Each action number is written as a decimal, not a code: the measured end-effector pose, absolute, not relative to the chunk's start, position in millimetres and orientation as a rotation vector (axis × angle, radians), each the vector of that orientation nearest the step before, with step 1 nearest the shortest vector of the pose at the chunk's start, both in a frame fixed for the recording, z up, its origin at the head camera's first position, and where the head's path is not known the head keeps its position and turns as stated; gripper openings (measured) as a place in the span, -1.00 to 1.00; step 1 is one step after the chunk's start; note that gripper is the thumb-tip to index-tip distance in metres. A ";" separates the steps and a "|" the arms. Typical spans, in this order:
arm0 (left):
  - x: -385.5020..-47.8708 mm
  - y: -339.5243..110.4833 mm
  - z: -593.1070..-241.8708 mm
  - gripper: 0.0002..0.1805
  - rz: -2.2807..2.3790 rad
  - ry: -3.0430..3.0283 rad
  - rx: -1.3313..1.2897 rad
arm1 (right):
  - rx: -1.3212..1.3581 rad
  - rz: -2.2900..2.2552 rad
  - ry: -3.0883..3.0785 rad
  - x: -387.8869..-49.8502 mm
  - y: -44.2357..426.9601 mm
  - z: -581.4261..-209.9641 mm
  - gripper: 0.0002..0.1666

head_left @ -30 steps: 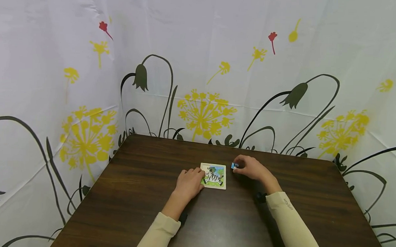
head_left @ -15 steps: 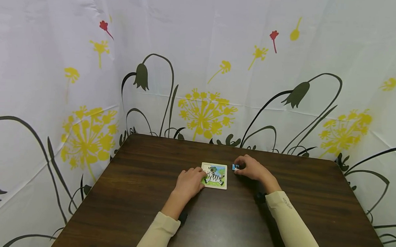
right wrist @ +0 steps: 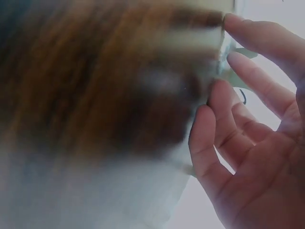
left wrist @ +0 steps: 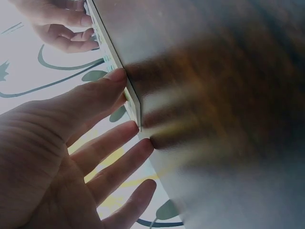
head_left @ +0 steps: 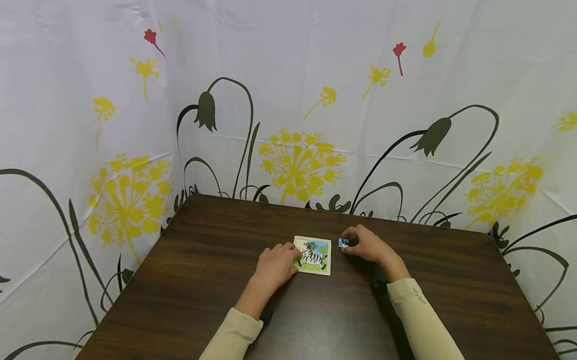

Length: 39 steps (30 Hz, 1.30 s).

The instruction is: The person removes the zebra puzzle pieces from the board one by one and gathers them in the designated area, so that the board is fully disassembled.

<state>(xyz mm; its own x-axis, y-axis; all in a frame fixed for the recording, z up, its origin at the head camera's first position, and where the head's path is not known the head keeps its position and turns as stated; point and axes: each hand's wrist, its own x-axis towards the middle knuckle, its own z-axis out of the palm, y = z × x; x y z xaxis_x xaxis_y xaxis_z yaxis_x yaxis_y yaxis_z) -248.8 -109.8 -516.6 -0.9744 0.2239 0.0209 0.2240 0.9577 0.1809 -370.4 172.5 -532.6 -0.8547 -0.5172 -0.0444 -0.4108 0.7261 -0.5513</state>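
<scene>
A square zebra jigsaw puzzle in a pale tray (head_left: 314,256) lies flat on the brown table. My left hand (head_left: 274,264) rests at its left side, with the thumb against the near edge and a finger over the picture. In the left wrist view, the other fingers of the left hand (left wrist: 71,143) reach out nearly straight past the tray's corner. To the right of the tray, my right hand (head_left: 368,245) pinches a small blue, black and white puzzle piece (head_left: 343,243) between thumb and finger, at the tabletop. In the right wrist view the piece is blurred and mostly hidden.
The dark wood table (head_left: 210,241) has its far edge close behind the puzzle. A white curtain (head_left: 283,52) printed with flowers hangs behind and at both sides. A dark wrist camera (head_left: 379,287) sits under the right wrist.
The puzzle piece in my right hand has turned slightly and now sits straighter. The left hand and the tray have hardly moved; the head view has shifted a little.
</scene>
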 end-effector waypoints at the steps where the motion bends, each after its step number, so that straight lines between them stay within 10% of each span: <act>1: -248.6 -109.9 -516.3 -0.58 -0.288 -3.110 -0.357 | -0.742 -0.810 2.732 -369.9 172.9 -531.9 -0.58; 20: -249.7 -109.5 -518.8 -0.58 -0.242 -3.148 -0.397 | -0.762 -0.818 2.603 -347.6 94.1 -521.3 -0.90; 39: -249.7 -112.6 -515.3 -0.57 -0.261 -3.162 -0.367 | -0.863 -0.593 2.446 -373.6 62.6 -511.4 -0.81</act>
